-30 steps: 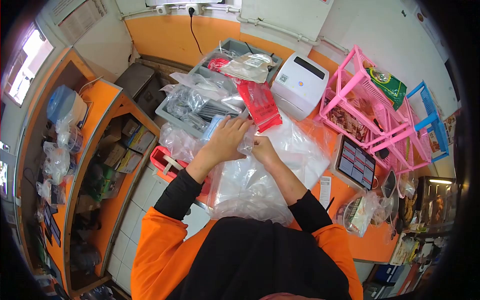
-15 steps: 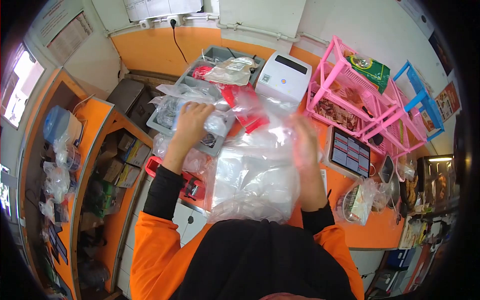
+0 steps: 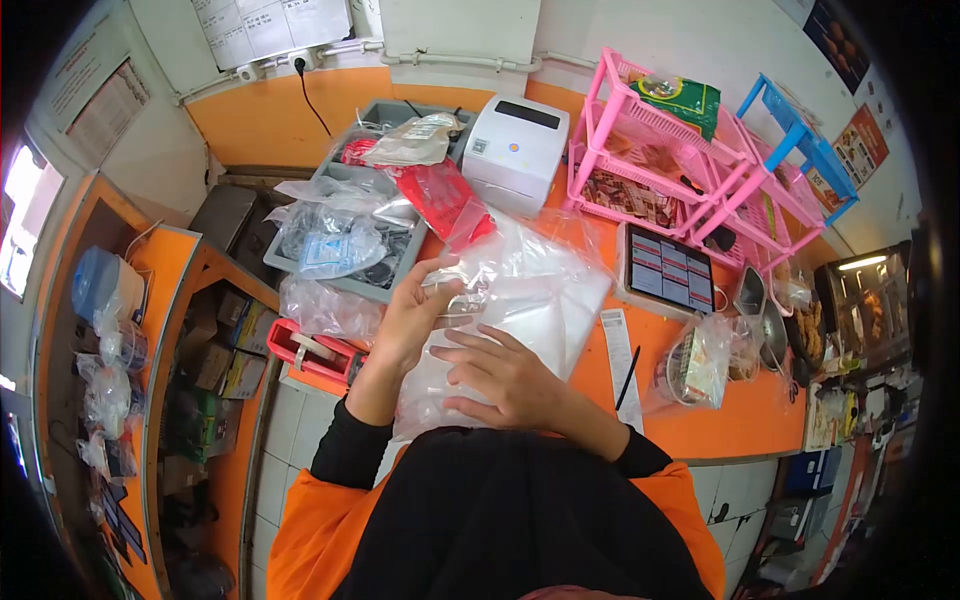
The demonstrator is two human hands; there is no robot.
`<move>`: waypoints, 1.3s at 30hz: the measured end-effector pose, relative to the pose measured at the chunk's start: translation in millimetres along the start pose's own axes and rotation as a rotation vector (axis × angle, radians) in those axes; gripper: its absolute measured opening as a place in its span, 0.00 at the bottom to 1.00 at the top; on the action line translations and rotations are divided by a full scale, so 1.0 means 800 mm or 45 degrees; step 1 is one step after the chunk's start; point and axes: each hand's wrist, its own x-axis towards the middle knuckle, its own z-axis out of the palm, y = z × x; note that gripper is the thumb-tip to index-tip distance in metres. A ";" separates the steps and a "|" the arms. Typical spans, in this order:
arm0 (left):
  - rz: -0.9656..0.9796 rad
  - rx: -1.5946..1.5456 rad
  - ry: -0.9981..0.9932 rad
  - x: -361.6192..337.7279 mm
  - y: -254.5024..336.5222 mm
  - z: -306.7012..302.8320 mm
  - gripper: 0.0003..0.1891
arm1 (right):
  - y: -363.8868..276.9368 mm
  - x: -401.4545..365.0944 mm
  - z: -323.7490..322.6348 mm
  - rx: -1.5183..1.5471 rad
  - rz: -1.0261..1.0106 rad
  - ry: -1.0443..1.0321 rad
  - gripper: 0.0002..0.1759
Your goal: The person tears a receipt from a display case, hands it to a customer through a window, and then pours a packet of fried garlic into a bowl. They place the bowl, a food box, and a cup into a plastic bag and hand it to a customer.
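A stack of clear plastic bags (image 3: 540,310) lies on the orange counter in front of me, reaching back to the label printer. My left hand (image 3: 412,315) is at the stack's left side, thumb and fingers closed on a crinkled piece of clear plastic. Just right of it, my right hand (image 3: 510,385) hovers low over the near part of the stack, fingers spread and holding nothing. A red plastic packet (image 3: 440,200) lies behind the stack. Left of my left hand is a red tape dispenser (image 3: 312,350).
A grey crate (image 3: 400,262) of plastic bags sits at back left, beside a white label printer (image 3: 516,150). Toward the right are a tablet (image 3: 672,272), a paper slip (image 3: 620,350) with a black pen (image 3: 628,378), and pink basket racks (image 3: 640,150). An orange shelf (image 3: 215,240) stands left.
My left hand has come from the grey crate toward me, over the bags. My right hand has moved from the right side to the middle, fingers spread. The bags now lie flatter and angled.
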 end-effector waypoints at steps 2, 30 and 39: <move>0.006 0.003 -0.028 -0.012 0.007 0.011 0.16 | -0.002 -0.006 -0.008 0.076 0.153 0.020 0.14; 0.743 1.076 -0.242 -0.064 -0.055 0.240 0.11 | 0.017 -0.215 -0.121 1.057 1.070 0.677 0.10; -0.137 0.272 -0.713 -0.073 -0.120 0.373 0.08 | -0.031 -0.344 -0.215 0.491 1.172 0.685 0.17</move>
